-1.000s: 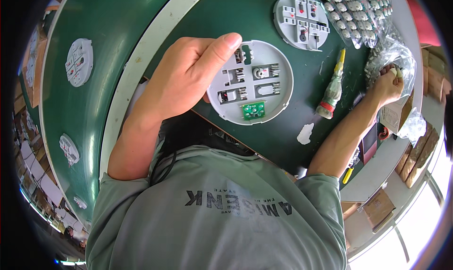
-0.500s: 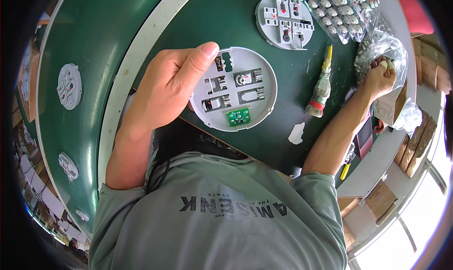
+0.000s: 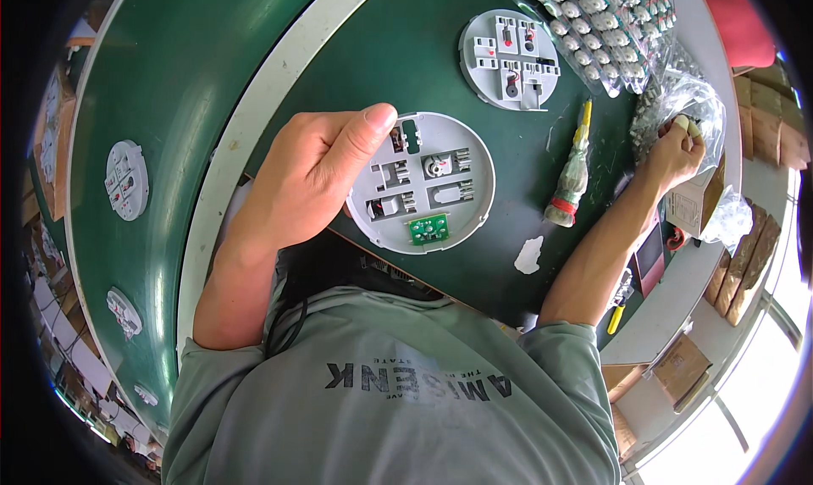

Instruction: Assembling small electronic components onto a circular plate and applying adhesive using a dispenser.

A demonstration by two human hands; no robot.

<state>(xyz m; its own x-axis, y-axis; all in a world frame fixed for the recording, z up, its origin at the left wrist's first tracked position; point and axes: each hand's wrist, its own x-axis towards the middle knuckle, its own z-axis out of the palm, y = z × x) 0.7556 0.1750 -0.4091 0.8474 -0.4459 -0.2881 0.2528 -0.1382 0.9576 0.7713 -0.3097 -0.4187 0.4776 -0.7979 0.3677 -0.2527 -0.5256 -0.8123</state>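
Observation:
My left hand (image 3: pixel 309 176) grips the left rim of a round grey plastic housing (image 3: pixel 471 210), thumb on top and fingers hidden beneath. The housing is tilted toward me, showing metal clips, a white round part (image 3: pixel 437 166) and a small green circuit board (image 3: pixel 428 228) near its lower edge. Off to the right, my right hand (image 3: pixel 675 156) reaches to a clear plastic bag (image 3: pixel 699 104) of small parts. Its thumb and fingers are pinched together at the bag; anything between them is too small to tell.
A second grey housing (image 3: pixel 470 77) lies farther back on the green table. Plastic trays of white round parts (image 3: pixel 600 23) fill the far right. A yellow-tipped, plastic-wrapped tool (image 3: pixel 572 171) lies mid-table, near a white scrap (image 3: pixel 529 255). On my left, a green belt (image 3: pixel 199 104) carries several housings.
The whole view has shifted, so the scene sits lower in the picture. My left hand keeps its hold on the housing. My right hand stays at the bag, its fingers slightly changed.

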